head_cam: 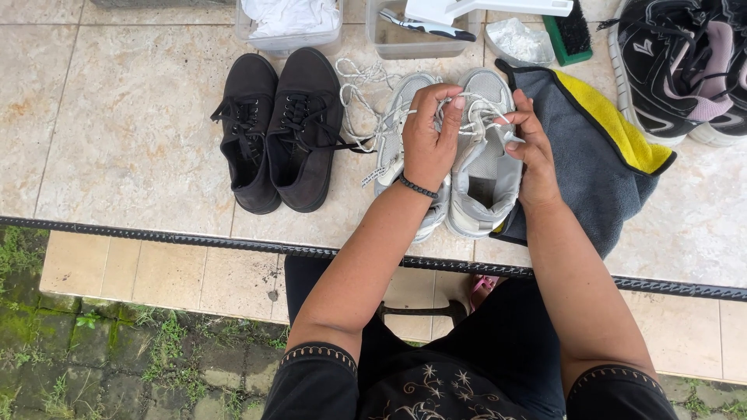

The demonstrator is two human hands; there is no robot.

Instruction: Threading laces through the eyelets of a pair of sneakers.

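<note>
Up on the tiled ledge [140, 140], near its front edge, a grey towel [591, 167] lies beside grey sneakers [486, 183] and black shoes [276, 132]. Left hand [430, 140] and right hand [533, 152] each pinch the white lace [475, 124] over the right-side sneaker.

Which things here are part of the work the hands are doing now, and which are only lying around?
In use:
- left hand and right hand, both gripping the white lace
- pair of grey shoes under them

Lying about:
- black shoes
- grey and yellow cloth
- brush
- plastic tubs
- black sneakers
</note>
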